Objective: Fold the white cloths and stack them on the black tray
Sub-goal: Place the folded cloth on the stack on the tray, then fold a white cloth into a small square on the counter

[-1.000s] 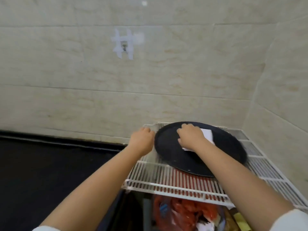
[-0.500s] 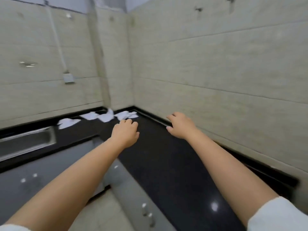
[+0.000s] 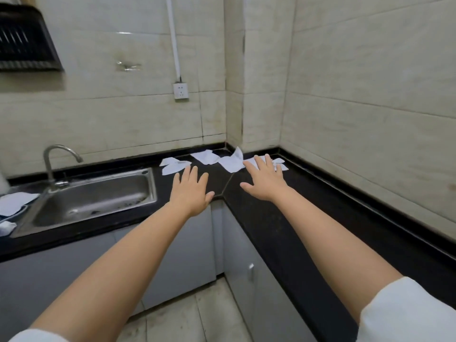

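Fingers (image 3: 261,162) of the right hand (image 3: 265,180) are spread wide and straight, holding nothing, their tips over the near edge of a crumpled white cloth (image 3: 278,164) in the corner of the black stone bench (image 3: 283,218), just above centre frame; whether they touch it cannot be told. The left hand (image 3: 191,191) is likewise splayed and empty, hovering near another loose white cloth (image 3: 172,165) slightly left of centre. Two more unfolded white cloths (image 3: 206,157) (image 3: 232,162) lie between them against the tiled wall. The step in hand appears to be reaching for the next cloth to fold. The next move calls for drawing one cloth forward onto bare bench, flattening it, then folding it. The black tray is out of view. A stainless steel sink (image 3: 93,196) with a curved tap (image 3: 53,159) sits at left.
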Tool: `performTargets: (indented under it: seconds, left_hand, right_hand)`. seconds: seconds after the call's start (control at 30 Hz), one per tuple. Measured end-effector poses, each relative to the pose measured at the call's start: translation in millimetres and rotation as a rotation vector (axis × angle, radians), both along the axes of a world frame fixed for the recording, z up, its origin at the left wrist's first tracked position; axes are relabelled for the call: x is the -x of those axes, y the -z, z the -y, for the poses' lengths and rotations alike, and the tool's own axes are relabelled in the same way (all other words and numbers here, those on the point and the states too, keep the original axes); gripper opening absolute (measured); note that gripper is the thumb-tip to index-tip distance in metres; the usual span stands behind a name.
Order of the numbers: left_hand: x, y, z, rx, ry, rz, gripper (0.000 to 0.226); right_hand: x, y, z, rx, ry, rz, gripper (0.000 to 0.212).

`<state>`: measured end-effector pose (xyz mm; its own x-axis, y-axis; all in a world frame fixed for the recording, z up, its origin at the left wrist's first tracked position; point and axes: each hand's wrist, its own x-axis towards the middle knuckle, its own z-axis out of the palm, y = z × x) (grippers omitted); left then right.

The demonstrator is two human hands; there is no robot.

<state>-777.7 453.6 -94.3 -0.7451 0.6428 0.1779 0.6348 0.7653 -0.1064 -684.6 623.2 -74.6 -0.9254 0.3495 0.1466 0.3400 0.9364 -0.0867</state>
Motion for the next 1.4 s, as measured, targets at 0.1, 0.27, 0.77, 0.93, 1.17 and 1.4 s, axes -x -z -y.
performTargets:
  seconds: [0.1, 0.27, 0.77, 0.93, 1.17, 1.4]
  left_hand:
    - [70, 8, -30, 0.029, -0.017, 0.015, 0.061]
    - [174, 16, -80, 0.090, 0.001, 0.041, 0.063]
    - [428, 140, -270, 0.216, 0.269, 0.291, 0.062]
    - [487, 195, -334, 0.291, 0.358, 0.424, 0.064]
    - [514, 248, -389, 0.274, 0.512, 0.444, 0.047]
    - [536, 246, -401, 0.156, 0.623, 0.431, 0.025]
  right_hand:
    - [73, 14, -37, 0.024, -0.002, 0.027, 0.062]
    - [175, 33, -101, 0.066, 0.036, 0.071, 0.064]
    - [367, 155, -262, 0.174, 0.359, 0.359, 0.063]
    - [434, 193, -301, 0.207, 0.424, 0.506, 0.065]
    - [486, 239, -335, 0.271, 0.419, 0.516, 0.064]
    - [518, 258, -352, 0.211, 0.414, 0.371, 0.036]
